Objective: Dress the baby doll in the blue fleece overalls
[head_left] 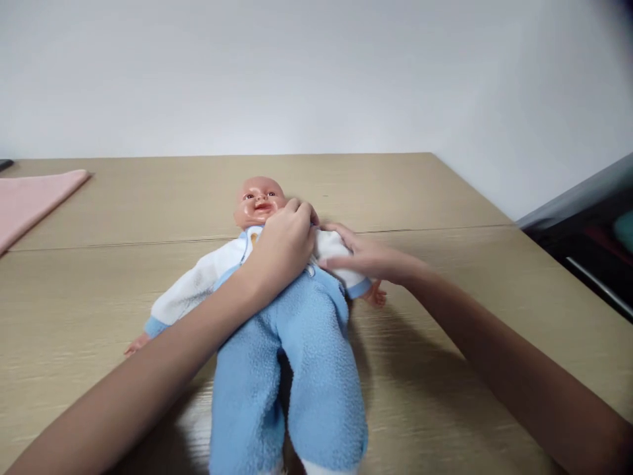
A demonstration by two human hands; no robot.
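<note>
A baby doll (316, 369) lies on its back on the wooden table, its head (258, 201) toward the far side. It wears fuzzy light-blue trousers and a white jacket (202, 274) with blue cuffs. My left hand (289, 241) reaches across its chest, fingers curled closed on the jacket near the shoulder and collar; the fingertips are hidden. From the right, my right hand (363, 254) holds the doll's white sleeve (329, 245), thumb below and fingers above. Beyond that sleeve's cuff the doll's small hand (376, 295) sticks out.
A folded pink cloth (37, 201) lies on the table (445, 198) at the left, with a dark object (6, 164) behind it. A pale wall (297, 72) rises behind the table. Past the table's right edge stands something dark (588, 244), partly out of view.
</note>
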